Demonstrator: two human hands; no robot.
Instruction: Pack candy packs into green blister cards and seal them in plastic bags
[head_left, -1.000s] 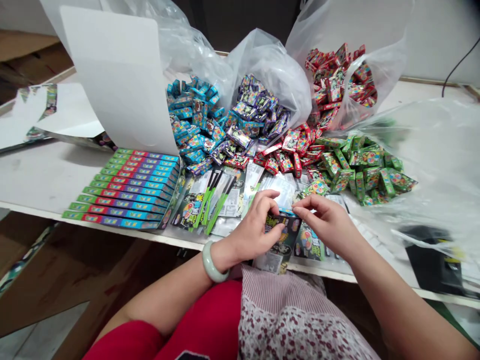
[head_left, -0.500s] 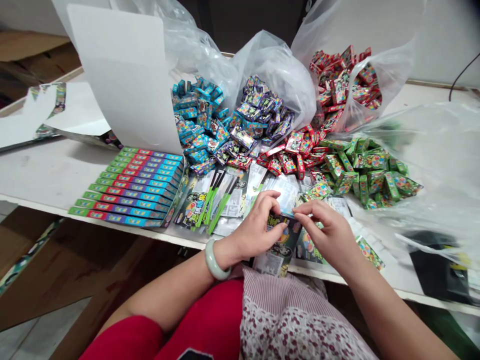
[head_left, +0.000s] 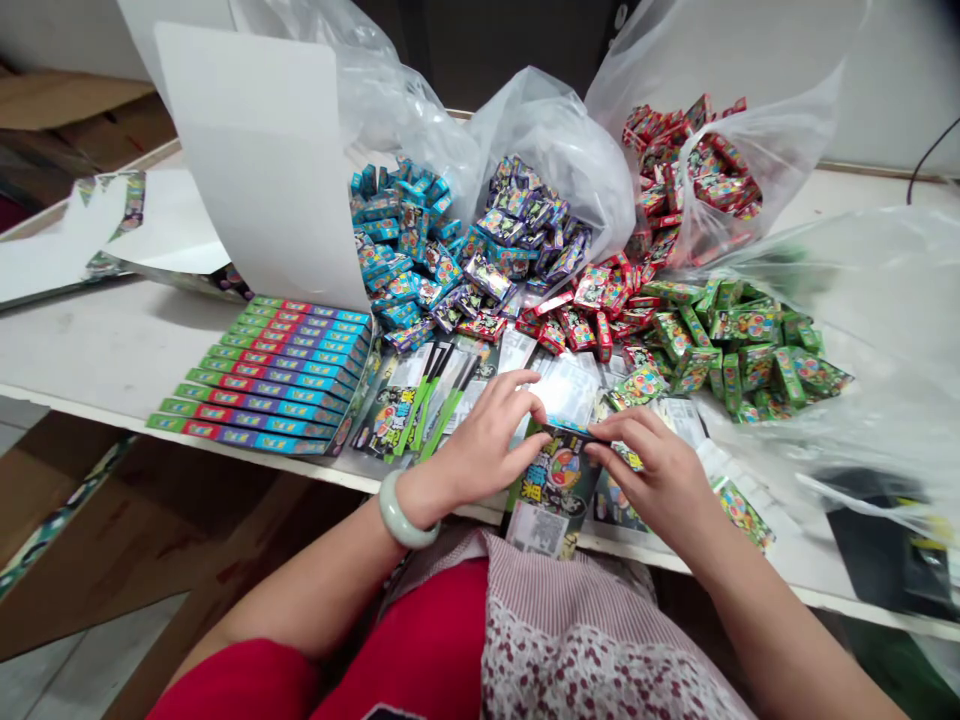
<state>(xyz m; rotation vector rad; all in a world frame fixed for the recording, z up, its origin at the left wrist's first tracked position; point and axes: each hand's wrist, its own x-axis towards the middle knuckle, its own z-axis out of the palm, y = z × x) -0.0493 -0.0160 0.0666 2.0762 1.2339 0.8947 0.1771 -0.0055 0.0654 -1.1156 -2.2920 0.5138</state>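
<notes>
A black printed packet (head_left: 551,490) with colourful circles and a pale label stands tilted at the table's front edge, its lower end near my apron. My left hand (head_left: 487,435) has thumb and index finger at its upper left corner, the other fingers curled. At the upper right corner, my right hand (head_left: 645,465) pinches the packet's edge between thumb and fingers. A thin strip of blue shows along the packet's top. Behind my hands lie more flat printed packets (head_left: 394,405), some with green strips, partly covered by my left hand.
Piles of small blue boxes (head_left: 412,230), purple boxes (head_left: 517,215), red boxes (head_left: 592,290) and green boxes (head_left: 750,340) spill from clear plastic bags (head_left: 555,110). At left, a display carton (head_left: 259,130) with raised white lid holds rows of coloured boxes. A black object (head_left: 877,540) lies at right.
My left hand has shifted left, its thumb drawn back from the packet's front toward the corner, so more of the print shows. My right hand stays at the upper right corner.
</notes>
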